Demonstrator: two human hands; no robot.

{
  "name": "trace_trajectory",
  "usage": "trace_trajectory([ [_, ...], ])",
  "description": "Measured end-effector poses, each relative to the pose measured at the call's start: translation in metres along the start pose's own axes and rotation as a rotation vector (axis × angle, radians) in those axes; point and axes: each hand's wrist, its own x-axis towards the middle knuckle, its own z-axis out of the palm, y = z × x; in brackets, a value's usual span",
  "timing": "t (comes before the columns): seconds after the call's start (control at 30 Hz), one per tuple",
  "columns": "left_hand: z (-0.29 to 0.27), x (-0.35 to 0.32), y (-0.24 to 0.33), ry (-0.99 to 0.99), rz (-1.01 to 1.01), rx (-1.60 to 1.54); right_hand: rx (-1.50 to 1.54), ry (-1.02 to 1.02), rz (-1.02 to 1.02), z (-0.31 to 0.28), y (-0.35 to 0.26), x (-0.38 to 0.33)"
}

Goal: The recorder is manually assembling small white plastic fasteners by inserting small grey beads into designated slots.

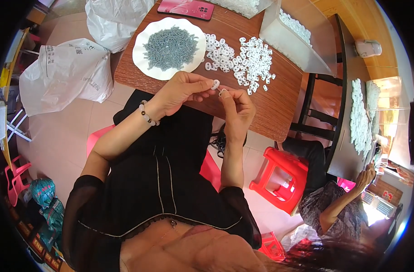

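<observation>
My left hand (183, 93), a beaded bracelet at its wrist, pinches a small white oval plastic piece (215, 84) with holes in it. Close beside it, my right hand (238, 111) has thumb and finger closed on a small pale part (222, 92), too small to name. Both hands are over the table's near edge, fingertips almost meeting. Just beyond them lie a heap of white oval two-holed pieces (219, 53) and a heap of white squarish two-holed pieces (253, 61). Left of these, a white scalloped plate (138, 52) bears many thin grey-blue pins (170, 47).
A pink phone (186, 9) lies on the wooden table (272, 106) at its far edge. A translucent bin (284, 43) of white pieces stands far right. White sacks (66, 77) sit left on the floor, a red stool (281, 179) right. Another person's arm (347, 199) reaches a second table.
</observation>
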Motion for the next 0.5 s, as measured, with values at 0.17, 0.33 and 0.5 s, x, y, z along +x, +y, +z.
trace_trajectory([
  [0.17, 0.0007, 0.0002, -0.0020, 0.018, 0.060, 0.069, -0.013, 0.003, -0.004, 0.0003, 0.0010, 0.0005],
  [0.33, 0.0010, 0.0006, -0.0029, 0.024, 0.080, 0.082, 0.007, 0.011, 0.002, 0.0002, 0.0023, 0.0002],
  [0.5, 0.0007, 0.0007, -0.0034, 0.017, 0.102, 0.091, -0.001, 0.016, -0.001, -0.0003, 0.0036, 0.0004],
])
